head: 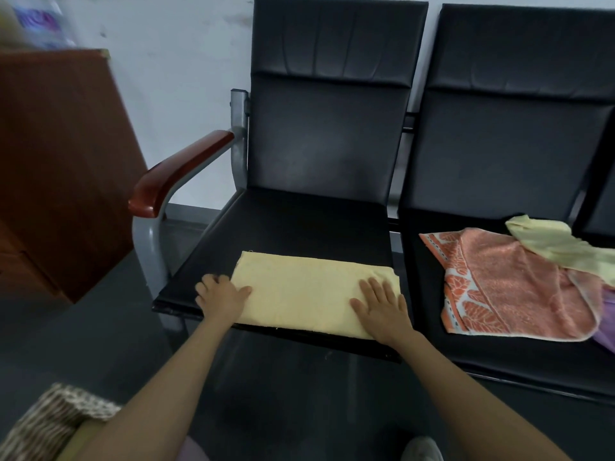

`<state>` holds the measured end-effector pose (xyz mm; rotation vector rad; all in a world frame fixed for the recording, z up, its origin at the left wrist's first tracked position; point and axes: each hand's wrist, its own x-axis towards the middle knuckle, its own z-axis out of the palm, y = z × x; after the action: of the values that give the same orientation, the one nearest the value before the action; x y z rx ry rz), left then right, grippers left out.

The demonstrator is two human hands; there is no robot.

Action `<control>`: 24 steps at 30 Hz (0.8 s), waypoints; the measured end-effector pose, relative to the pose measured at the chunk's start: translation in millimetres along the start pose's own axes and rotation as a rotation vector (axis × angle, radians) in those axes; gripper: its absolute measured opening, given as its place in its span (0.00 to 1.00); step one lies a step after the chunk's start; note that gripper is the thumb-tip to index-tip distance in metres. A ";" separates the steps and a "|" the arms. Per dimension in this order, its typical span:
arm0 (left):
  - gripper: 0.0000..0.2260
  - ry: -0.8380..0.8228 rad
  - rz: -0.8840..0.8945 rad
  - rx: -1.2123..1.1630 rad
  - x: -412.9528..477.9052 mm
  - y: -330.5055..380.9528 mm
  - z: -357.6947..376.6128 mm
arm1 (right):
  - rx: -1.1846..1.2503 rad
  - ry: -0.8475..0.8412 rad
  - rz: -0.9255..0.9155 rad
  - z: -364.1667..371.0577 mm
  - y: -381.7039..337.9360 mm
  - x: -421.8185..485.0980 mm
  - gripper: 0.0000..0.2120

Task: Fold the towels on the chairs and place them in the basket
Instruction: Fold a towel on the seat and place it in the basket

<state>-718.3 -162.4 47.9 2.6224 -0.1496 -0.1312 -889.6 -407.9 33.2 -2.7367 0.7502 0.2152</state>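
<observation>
Yellow towel, flat oblong, under left hand, right hand

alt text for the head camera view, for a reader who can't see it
A left hand and a right hand press a folded yellow towel on a black chair seat, one at each end. On the next seat an orange patterned towel lies rumpled with a pale yellow towel partly over it; a woven basket sits at lower left.
</observation>
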 end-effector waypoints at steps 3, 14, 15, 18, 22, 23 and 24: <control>0.27 -0.064 -0.074 0.114 6.5 -2.4 -6.3 | -0.035 0.047 0.012 -2.3 -5.5 -0.2 0.28; 0.18 -0.041 0.083 -0.619 4.4 22.4 -38.8 | -0.049 0.022 -0.249 5.9 -48.9 23.6 0.27; 0.21 -0.030 0.147 -0.673 2.2 28.9 -42.8 | -0.056 0.021 -0.250 7.6 -58.7 26.7 0.27; 0.19 -0.106 0.347 -0.624 -9.1 53.2 -45.9 | -0.019 -0.007 -0.253 13.2 -89.4 33.7 0.27; 0.16 -0.189 0.385 -0.541 -22.8 82.2 -33.1 | 0.317 -0.055 -0.374 12.9 -109.2 42.5 0.24; 0.16 -0.205 0.389 -0.512 -24.7 87.3 -30.3 | 0.485 -0.029 -0.396 8.8 -108.5 42.2 0.21; 0.17 -0.220 0.404 -0.475 -26.5 91.6 -28.1 | 0.593 0.025 -0.377 1.9 -105.6 41.0 0.17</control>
<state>-748.6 -224.7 119.2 2.0539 -0.6368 -0.2763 -800.1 -340.1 48.0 -2.2483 0.2320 -0.1112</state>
